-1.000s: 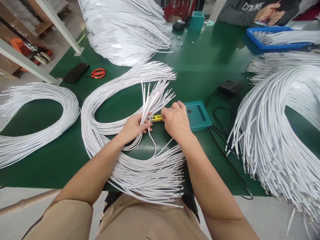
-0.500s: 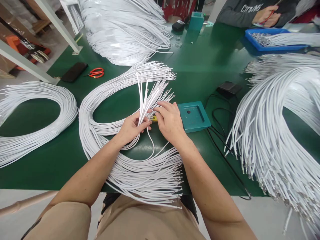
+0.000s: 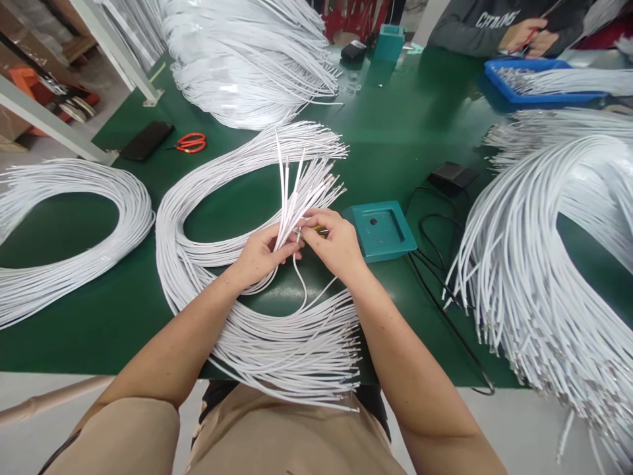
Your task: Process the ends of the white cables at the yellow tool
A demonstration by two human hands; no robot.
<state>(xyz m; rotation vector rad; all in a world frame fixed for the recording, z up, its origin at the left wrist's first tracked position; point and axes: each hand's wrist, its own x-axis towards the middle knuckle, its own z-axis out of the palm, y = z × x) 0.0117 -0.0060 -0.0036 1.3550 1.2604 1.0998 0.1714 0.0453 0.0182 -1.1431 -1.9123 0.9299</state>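
Note:
My left hand (image 3: pixel 262 257) is closed around several white cables (image 3: pixel 287 210), whose ends fan upward. One thin cable hangs from its fingertips in a loop. My right hand (image 3: pixel 337 245) meets it at the fingertips, thumb and fingers pinched at a cable end. A small yellow object (image 3: pixel 321 231) shows between the right fingers, mostly hidden, so its kind is unclear. Under and around both hands lie two curved bundles of white cables, one opening behind (image 3: pixel 171 218) and one in front (image 3: pixel 297 343) with metal-tipped ends. A teal box with a recessed top (image 3: pixel 383 254) stands right beside my right hand.
Scissors with orange handles (image 3: pixel 191 142) and a dark phone (image 3: pixel 147 140) lie at the back left. More cable coils (image 3: pixel 133 204) flank the work, with a large heap (image 3: pixel 534 218) at right. Black cords (image 3: pixel 448 323) trail nearby. Across the table, a co-worker's hands (image 3: pixel 529 36) hold a red-handled tool.
My right hand has shifted slightly left, and its raised fingers have closed into a pinch at the cables. The yellow object now sits between its fingers. My left hand keeps its hold.

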